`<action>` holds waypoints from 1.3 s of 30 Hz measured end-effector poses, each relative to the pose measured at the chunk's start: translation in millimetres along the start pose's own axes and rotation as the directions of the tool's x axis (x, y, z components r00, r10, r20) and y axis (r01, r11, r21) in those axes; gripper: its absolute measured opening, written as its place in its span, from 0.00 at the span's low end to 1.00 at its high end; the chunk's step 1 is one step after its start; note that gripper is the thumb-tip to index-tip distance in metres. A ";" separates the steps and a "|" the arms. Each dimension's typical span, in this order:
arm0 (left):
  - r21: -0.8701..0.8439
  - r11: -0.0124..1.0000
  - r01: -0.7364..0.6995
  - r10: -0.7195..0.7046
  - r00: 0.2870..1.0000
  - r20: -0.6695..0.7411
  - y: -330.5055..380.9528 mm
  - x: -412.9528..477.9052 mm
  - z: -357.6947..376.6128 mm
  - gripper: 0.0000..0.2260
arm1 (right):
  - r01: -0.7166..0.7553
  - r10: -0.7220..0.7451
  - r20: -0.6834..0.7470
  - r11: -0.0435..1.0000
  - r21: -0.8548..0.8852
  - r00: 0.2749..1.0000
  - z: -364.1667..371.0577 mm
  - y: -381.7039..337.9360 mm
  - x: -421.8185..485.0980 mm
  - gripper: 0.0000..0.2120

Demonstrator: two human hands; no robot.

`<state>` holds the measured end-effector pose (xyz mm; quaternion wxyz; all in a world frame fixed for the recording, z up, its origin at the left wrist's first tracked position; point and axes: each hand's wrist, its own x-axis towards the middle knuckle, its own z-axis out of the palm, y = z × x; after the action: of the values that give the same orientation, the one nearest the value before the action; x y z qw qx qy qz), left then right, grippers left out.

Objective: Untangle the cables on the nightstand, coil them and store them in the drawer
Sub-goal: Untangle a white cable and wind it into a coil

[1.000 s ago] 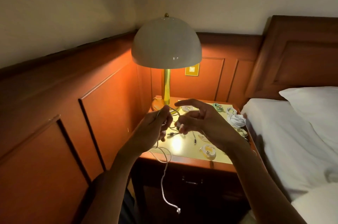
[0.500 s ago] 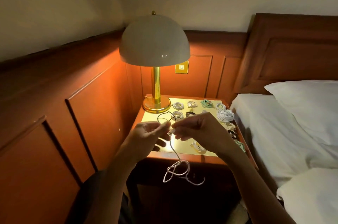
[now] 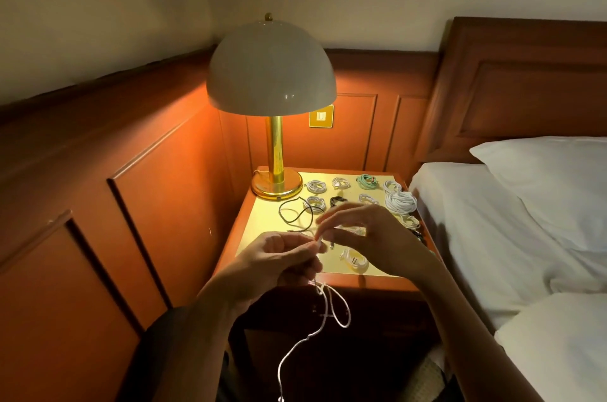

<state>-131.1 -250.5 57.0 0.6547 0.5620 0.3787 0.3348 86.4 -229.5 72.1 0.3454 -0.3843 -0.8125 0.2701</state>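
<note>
**Q:** State the hand positions and the location of the work item.

**A:** The left hand (image 3: 279, 257), centre frame, has its fingers curled round the white cable (image 3: 331, 306) and holds it just above the front edge of the nightstand (image 3: 259, 237). The right hand (image 3: 371, 237) pinches the cable's upper part between thumb and forefinger, with its other fingers fanned out. Below the left hand the cable hangs in a loose knot of loops, and its tail runs to the bottom edge of the frame.

**Q:** What is the procedure for the step in hand?

**A:** Judged as untangling.
1. Anchor the cable with the left hand.
2. Feed the free end back through the hanging loops with the right hand. Do not pull, as tension will probably tighten the knot.
3. Once the run is straight, wind it into even turns.

**Q:** What are the clearances?

**A:** The coiled cables (image 3: 400, 202) fill the far and right parts of the top, and a loose black cable (image 3: 295, 212) lies just beyond the hands. Keep the wrists high so they sweep nothing off. The lamp (image 3: 271, 73) stands at the far left corner. The wall panel (image 3: 147, 204) closes off the left and the bed (image 3: 492, 237) the right. Open room lies toward the viewer, in front of the nightstand. The drawer front sits in shadow, and whether it is open cannot be told.
</note>
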 end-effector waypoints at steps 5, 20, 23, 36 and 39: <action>-0.110 0.993 0.046 -0.027 0.986 0.167 1.2 1.0 -0.6 0.14 | -0.089 0.100 -0.074 0.986 0.142 0.992 2.7 -1.7 6.8 0.08; -0.933 0.322 -0.164 0.374 0.927 -0.034 -23.4 35.8 -6.1 0.14 | -0.243 0.314 0.007 0.719 0.651 0.949 61.4 14.0 -16.8 0.11; -0.177 0.792 -0.584 0.448 0.754 -0.479 -30.6 49.3 -6.8 0.12 | -0.306 0.335 0.013 0.844 0.441 0.942 64.5 11.5 -27.5 0.10; -0.109 0.981 -0.158 0.191 0.850 0.490 -20.5 17.7 -21.6 0.12 | 0.006 -0.003 -0.067 0.999 0.053 0.998 1.9 -2.9 2.4 0.11; -0.664 0.746 -0.048 0.412 0.817 0.404 -19.4 17.3 -15.4 0.10 | -0.045 0.086 -0.170 0.971 0.234 0.982 19.5 -6.3 -1.6 0.12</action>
<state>-135.8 -230.9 34.5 0.8321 0.4251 -0.0245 0.3553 69.4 -237.6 64.0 0.4499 -0.3911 -0.7284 0.3378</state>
